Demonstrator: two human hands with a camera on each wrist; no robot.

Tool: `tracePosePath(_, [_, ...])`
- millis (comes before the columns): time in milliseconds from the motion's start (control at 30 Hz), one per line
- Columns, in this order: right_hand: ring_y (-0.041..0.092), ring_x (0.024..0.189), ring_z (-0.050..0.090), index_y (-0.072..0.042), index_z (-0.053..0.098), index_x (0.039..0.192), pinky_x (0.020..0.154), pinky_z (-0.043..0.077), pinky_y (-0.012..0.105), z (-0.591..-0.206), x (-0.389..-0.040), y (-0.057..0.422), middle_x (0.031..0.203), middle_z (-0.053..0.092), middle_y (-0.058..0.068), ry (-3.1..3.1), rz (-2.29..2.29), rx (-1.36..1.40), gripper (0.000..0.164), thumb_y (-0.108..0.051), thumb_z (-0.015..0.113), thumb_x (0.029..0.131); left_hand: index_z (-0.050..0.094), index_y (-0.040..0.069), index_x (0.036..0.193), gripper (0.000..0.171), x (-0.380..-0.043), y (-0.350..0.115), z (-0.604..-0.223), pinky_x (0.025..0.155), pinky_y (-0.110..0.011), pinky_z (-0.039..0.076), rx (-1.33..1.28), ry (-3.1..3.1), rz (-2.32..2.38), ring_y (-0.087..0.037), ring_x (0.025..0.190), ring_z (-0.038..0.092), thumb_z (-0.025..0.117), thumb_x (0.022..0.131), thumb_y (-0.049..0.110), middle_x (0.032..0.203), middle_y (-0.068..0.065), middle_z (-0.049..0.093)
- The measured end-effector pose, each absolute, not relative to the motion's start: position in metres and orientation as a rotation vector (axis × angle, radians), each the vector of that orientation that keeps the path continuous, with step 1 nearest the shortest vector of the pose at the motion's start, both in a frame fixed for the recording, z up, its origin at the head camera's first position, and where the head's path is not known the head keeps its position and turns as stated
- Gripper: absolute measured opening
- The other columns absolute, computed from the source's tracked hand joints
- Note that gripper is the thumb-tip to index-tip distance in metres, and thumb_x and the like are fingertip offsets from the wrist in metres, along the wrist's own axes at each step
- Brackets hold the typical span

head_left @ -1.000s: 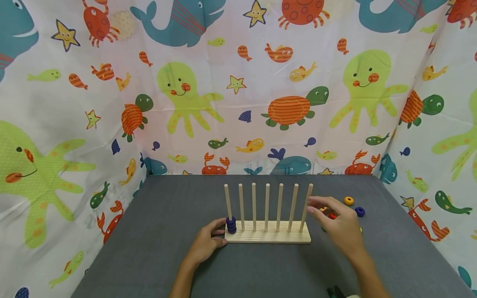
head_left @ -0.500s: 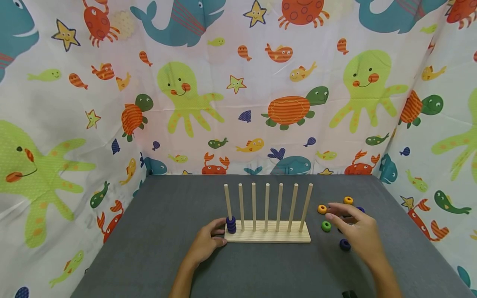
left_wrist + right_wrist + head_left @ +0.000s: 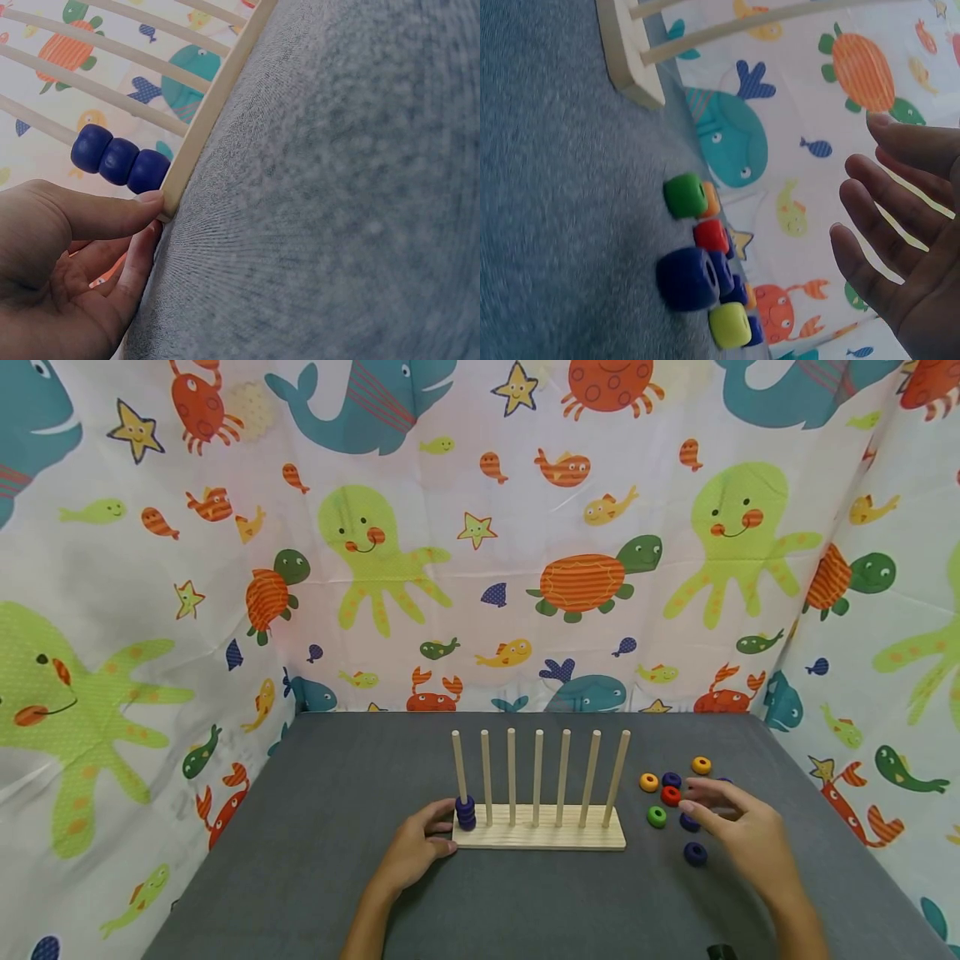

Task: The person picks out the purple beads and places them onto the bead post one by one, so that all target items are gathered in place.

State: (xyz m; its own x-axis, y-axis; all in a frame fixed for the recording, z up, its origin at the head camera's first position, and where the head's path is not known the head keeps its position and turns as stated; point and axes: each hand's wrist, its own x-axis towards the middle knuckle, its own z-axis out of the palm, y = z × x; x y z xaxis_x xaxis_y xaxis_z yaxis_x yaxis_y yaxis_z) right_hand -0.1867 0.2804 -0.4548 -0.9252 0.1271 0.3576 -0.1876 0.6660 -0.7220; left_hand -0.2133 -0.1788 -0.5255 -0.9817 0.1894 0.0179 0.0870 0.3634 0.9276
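A wooden peg rack (image 3: 540,837) with a row of upright pegs stands on the table. Three blue beads (image 3: 466,814) are stacked on its leftmost peg. At the rack's left end, my left hand (image 3: 411,853) pinches the base between thumb and fingers, as the left wrist view also shows. My right hand (image 3: 742,835) hovers by the loose beads with nothing in its loosely bent fingers. Nearest its fingertips is a red bead (image 3: 671,796). A green bead (image 3: 657,816) and an orange bead (image 3: 648,782) lie nearby, with a blue bead (image 3: 695,854) closer to me.
Another orange bead (image 3: 701,766) lies farther back. The right wrist view also shows a yellow bead (image 3: 730,325) among them. Behind the grey table (image 3: 352,777) hangs a sea-animal curtain (image 3: 480,602), which also covers both sides. A small black object (image 3: 722,952) shows at the bottom edge.
My right hand has moved right, away from the rack's rightmost peg to over the loose beads, uncovering several of them. The left hand and the rack stay in place.
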Motion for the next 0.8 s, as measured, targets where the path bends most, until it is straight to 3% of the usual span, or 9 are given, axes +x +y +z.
tracePosePath(333, [-0.014,0.087,0.057,-0.007,0.073,0.13,0.073,0.048,0.008,-0.468,-0.189,0.297,0.11,0.078,0.01,-2.633,1.109,-0.067,0.046,-0.04,0.077,0.098,0.056,0.007,0.152,0.068,-0.214,-0.178,-0.527,0.101,-0.049,0.057,0.273,2.501,1.734,-0.037,0.13,0.063,0.074,0.087,-0.004,0.15,-0.021,0.06])
tracePosePath(467, [0.003,0.093,0.066,-0.006,0.071,0.133,0.075,0.052,0.017,-0.47,-0.191,0.305,0.113,0.078,0.012,-2.718,1.091,-0.076,0.049,-0.039,0.077,0.098,0.055,0.005,0.152,0.068,-0.213,-0.178,-0.528,0.101,-0.05,0.057,0.279,2.486,1.755,-0.038,0.13,0.063,0.074,0.087,-0.005,0.15,-0.022,0.059])
tracePosePath(600, [0.027,0.103,0.071,-0.004,0.069,0.136,0.08,0.06,0.038,-0.472,-0.192,0.311,0.118,0.077,0.014,-2.819,1.087,-0.075,0.053,-0.039,0.079,0.097,0.055,0.005,0.152,0.068,-0.214,-0.178,-0.528,0.102,-0.05,0.057,0.283,2.484,1.764,-0.037,0.13,0.063,0.073,0.087,-0.005,0.151,-0.022,0.059])
tracePosePath(700, [0.031,0.104,0.071,-0.003,0.068,0.137,0.083,0.06,0.048,-0.475,-0.194,0.314,0.119,0.076,0.015,-2.867,1.101,-0.068,0.054,-0.035,0.08,0.096,0.055,0.005,0.152,0.068,-0.214,-0.178,-0.529,0.102,-0.049,0.057,0.281,2.49,1.757,-0.037,0.13,0.063,0.073,0.087,-0.005,0.15,-0.021,0.059])
tracePosePath(800, [0.026,0.1,0.071,-0.002,0.068,0.136,0.08,0.059,0.042,-0.478,-0.197,0.317,0.117,0.076,0.014,-2.897,1.101,-0.06,0.052,-0.029,0.082,0.094,0.056,0.006,0.152,0.067,-0.213,-0.177,-0.528,0.102,-0.05,0.057,0.275,2.495,1.748,-0.037,0.13,0.063,0.074,0.088,-0.005,0.15,-0.021,0.059])
